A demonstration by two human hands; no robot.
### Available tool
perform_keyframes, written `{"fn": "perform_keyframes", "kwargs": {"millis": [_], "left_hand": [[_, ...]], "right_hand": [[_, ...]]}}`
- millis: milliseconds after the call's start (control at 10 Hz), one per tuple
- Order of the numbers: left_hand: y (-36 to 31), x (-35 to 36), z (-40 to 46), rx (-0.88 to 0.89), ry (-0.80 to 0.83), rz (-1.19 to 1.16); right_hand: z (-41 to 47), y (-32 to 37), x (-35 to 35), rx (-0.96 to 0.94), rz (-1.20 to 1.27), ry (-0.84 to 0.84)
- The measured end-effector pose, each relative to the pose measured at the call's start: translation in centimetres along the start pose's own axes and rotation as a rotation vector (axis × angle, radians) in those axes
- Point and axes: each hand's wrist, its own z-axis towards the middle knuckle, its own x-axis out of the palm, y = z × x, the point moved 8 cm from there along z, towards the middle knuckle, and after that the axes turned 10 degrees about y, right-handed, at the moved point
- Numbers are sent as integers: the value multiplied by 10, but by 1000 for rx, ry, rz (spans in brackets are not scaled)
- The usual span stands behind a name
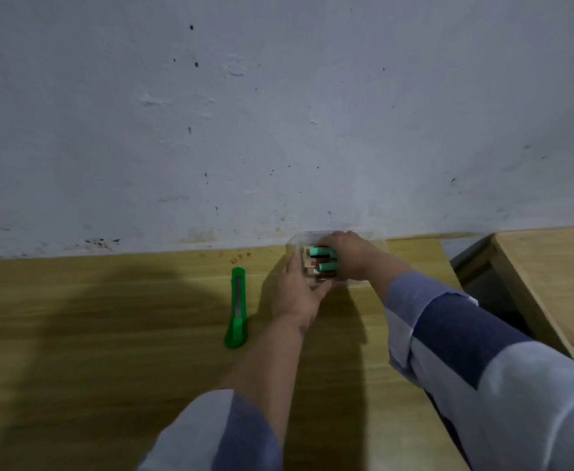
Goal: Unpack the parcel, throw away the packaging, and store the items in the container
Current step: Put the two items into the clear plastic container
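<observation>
A clear plastic container [375,239] stands on the wooden table against the wall. Inside it my right hand [350,254] is closed around a small bundle of items [323,263] with teal, black and red parts. My left hand [297,288] presses flat against the container's near left side, fingers spread along the wall. The picture is blurred, so what the items are stays unclear. No parcel packaging shows.
A green utility knife [236,309] lies on the wooden table [108,334] left of my left hand. The stained white wall [278,113] rises just behind the container. A gap and a second wooden table [550,273] are at the right.
</observation>
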Motion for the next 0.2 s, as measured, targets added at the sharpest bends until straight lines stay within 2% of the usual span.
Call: {"fn": "perform_keyframes", "kwargs": {"millis": [100, 200], "left_hand": [[2, -6, 1, 5, 88, -114], [9, -26, -7, 31, 73, -70]], "right_hand": [[-14, 0, -10, -17, 147, -87], [-45, 13, -22, -47, 203, -251]]}}
